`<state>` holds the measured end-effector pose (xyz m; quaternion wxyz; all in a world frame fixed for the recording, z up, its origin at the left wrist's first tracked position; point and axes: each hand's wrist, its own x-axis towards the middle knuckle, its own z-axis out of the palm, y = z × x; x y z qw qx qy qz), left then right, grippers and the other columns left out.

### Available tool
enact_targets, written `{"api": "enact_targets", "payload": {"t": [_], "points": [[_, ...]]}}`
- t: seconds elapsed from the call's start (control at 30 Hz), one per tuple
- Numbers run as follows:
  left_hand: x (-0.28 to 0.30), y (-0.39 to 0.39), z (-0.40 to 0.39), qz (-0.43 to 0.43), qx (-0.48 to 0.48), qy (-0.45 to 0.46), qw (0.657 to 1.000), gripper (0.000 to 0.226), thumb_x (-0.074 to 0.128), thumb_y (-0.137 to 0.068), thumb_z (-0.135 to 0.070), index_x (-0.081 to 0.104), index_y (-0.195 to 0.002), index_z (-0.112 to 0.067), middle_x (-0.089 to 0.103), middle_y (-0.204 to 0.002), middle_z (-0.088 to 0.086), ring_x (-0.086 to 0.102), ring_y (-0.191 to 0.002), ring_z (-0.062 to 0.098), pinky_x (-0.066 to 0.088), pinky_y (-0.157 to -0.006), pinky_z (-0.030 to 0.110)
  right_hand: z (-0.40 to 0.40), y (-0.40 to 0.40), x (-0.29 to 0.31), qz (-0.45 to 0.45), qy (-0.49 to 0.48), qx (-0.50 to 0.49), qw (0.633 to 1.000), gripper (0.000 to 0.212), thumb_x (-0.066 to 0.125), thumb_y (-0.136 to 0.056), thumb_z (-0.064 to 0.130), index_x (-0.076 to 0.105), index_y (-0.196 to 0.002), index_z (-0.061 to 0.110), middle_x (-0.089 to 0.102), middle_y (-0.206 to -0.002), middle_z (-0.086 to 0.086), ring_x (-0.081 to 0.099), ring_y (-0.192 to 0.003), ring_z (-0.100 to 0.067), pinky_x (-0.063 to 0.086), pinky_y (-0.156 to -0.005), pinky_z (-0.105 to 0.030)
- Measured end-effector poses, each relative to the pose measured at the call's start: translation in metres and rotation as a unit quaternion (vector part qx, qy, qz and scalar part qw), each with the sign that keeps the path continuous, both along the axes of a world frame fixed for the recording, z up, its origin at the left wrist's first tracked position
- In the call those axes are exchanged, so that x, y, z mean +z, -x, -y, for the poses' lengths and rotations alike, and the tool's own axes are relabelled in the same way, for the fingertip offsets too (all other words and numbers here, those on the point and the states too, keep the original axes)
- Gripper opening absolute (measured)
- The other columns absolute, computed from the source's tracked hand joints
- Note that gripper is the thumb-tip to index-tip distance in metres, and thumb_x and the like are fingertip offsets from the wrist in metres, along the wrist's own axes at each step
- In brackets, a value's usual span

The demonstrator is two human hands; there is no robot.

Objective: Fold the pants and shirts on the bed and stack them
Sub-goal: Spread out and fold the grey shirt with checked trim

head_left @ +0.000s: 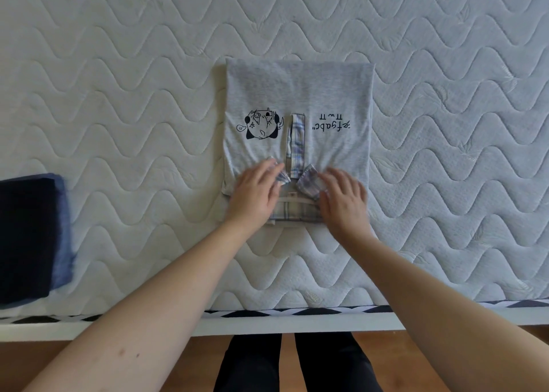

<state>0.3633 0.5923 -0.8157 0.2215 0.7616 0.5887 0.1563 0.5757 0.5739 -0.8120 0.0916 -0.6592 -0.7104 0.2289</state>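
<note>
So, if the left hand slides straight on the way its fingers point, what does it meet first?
Probably the plaid collar tip at the fingertips of the left hand, then the plaid placket of the grey shirt.

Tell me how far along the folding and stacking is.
Done: dark folded pants are stacked at the mattress's left edge. In hand: the grey polo shirt lies folded, the left hand and right hand at its plaid collar. Left: moving it onto the stack.

Grey shirt (297, 94) with black print and blue-white plaid collar (310, 180); navy and blue pants (29, 237); white wave-quilted mattress (118, 64).
</note>
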Motion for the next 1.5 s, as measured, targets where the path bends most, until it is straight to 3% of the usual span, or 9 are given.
{"api": "enact_targets", "payload": {"t": [0.1, 0.23, 0.37, 0.47, 0.6, 0.8, 1.03, 1.37, 1.5], "points": [[0.005, 0.020, -0.004, -0.004, 0.245, -0.010, 0.969, 0.042, 0.062, -0.092, -0.022, 0.055, -0.129, -0.003, 0.058, -0.128, 0.017, 0.053, -0.117, 0.033, 0.042, -0.096, 0.042, -0.012, -0.019, 0.001, -0.020, 0.093, -0.212, 0.973, 0.047, 0.050, -0.098, 0.030, 0.042, -0.143, 0.020, 0.037, -0.150, -0.008, 0.034, -0.136, -0.029, 0.024, -0.112, -0.046], [-0.006, 0.048, -0.009, 0.033, 0.450, 0.212, 0.867, 0.057, 0.068, -0.087, -0.043, 0.054, -0.126, -0.004, 0.060, -0.123, 0.016, 0.054, -0.115, 0.035, 0.044, -0.095, 0.040, -0.030, -0.041, -0.002, -0.067, 0.207, -0.314, 0.924, 0.060, 0.063, -0.090, 0.039, 0.043, -0.139, 0.009, 0.045, -0.139, -0.016, 0.044, -0.129, -0.034, 0.035, -0.108, -0.043], [-0.012, 0.058, -0.008, 0.100, 0.400, 0.318, 0.854, 0.039, 0.073, -0.084, -0.038, 0.064, -0.098, -0.003, 0.068, -0.094, 0.013, 0.063, -0.087, 0.028, 0.046, -0.069, 0.034, -0.040, -0.051, -0.005, -0.045, 0.316, -0.300, 0.899, 0.054, 0.063, -0.089, 0.049, 0.055, -0.117, 0.004, 0.063, -0.110, -0.013, 0.060, -0.101, -0.032, 0.042, -0.072, -0.033], [-0.012, 0.058, -0.001, 0.124, 0.371, 0.339, 0.856, 0.027, 0.071, -0.087, -0.032, 0.064, -0.092, -0.007, 0.068, -0.092, 0.013, 0.062, -0.083, 0.026, 0.045, -0.069, 0.034, -0.035, -0.052, -0.003, -0.020, 0.326, -0.269, 0.906, 0.043, 0.058, -0.091, 0.054, 0.054, -0.086, 0.011, 0.059, -0.083, -0.005, 0.054, -0.071, -0.020, 0.035, -0.054, -0.031], [-0.011, 0.055, 0.013, 0.236, 0.409, 0.343, 0.812, 0.017, 0.061, -0.091, -0.034, 0.062, -0.099, -0.019, 0.069, -0.101, 0.005, 0.064, -0.098, 0.026, 0.050, -0.089, 0.041, -0.017, -0.048, 0.001, -0.105, 0.280, -0.317, 0.900, 0.037, 0.058, -0.094, 0.048, 0.050, -0.088, 0.012, 0.054, -0.078, -0.001, 0.049, -0.068, -0.014, 0.034, -0.054, -0.031], [-0.015, 0.048, 0.044, 0.285, 0.452, 0.301, 0.790, 0.009, 0.057, -0.094, -0.026, 0.060, -0.085, -0.025, 0.068, -0.089, -0.004, 0.064, -0.088, 0.019, 0.050, -0.080, 0.036, 0.012, -0.042, 0.010, -0.195, 0.249, -0.367, 0.875, 0.031, 0.060, -0.095, 0.038, 0.054, -0.095, 0.008, 0.057, -0.081, -0.002, 0.053, -0.069, -0.014, 0.037, -0.053, -0.029], [-0.004, 0.058, 0.066, 0.214, 0.437, 0.303, 0.819, 0.015, 0.060, -0.091, -0.023, 0.066, -0.092, -0.009, 0.071, -0.090, 0.009, 0.064, -0.084, 0.024, 0.051, -0.079, 0.039, 0.039, -0.032, 0.031, -0.258, 0.252, -0.398, 0.844, 0.026, 0.060, -0.097, 0.029, 0.059, -0.088, 0.005, 0.059, -0.079, -0.008, 0.060, -0.069, -0.022, 0.055, -0.047, -0.030], [0.039, 0.071, 0.091, 0.224, 0.406, 0.312, 0.829, 0.022, 0.055, -0.097, -0.028, 0.066, -0.105, -0.011, 0.070, -0.103, 0.008, 0.064, -0.095, 0.022, 0.050, -0.085, 0.034, 0.076, -0.024, 0.068, -0.210, 0.255, -0.388, 0.861, 0.025, 0.057, -0.098, 0.033, 0.060, -0.097, 0.008, 0.066, -0.088, -0.014, 0.065, -0.074, -0.030, 0.059, -0.060, -0.043], [0.067, 0.071, 0.095, 0.239, 0.403, 0.284, 0.837, 0.013, 0.055, -0.096, -0.025, 0.066, -0.097, -0.018, 0.070, -0.096, 0.002, 0.064, -0.089, 0.019, 0.047, -0.077, 0.029, 0.080, -0.024, 0.090, -0.197, 0.242, -0.392, 0.866, 0.025, 0.056, -0.097, 0.037, 0.057, -0.087, 0.015, 0.063, -0.080, -0.008, 0.061, -0.065, -0.024, 0.053, -0.052, -0.035]]}}
